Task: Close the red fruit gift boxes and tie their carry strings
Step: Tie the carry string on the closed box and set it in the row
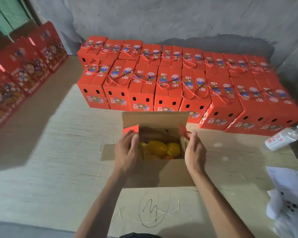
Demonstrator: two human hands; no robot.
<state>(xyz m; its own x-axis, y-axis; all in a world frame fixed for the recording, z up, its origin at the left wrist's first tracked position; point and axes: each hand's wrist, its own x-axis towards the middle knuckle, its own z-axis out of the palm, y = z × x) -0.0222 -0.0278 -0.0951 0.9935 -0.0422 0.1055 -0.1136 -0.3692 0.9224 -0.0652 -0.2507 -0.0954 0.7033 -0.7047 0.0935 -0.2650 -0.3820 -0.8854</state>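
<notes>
An open gift box (155, 118) stands in front of me, its far flap upright and brown inside. Fruit in yellow foam netting (159, 148) lies in it. My left hand (126, 151) holds the red left side flap (131, 130) with fingers curled over its edge. My right hand (194, 150) pinches the red right side flap (183, 132). Behind the box, two rows of closed red gift boxes (169, 86) carry red strings (162, 84) tied across their tops.
More red boxes (22, 69) stand along the left edge. A plastic water bottle (285, 137) lies at the right, with white paper and plastic wrap (287, 194) below it. Flat cardboard (155, 210) with a pen scribble covers the floor near me.
</notes>
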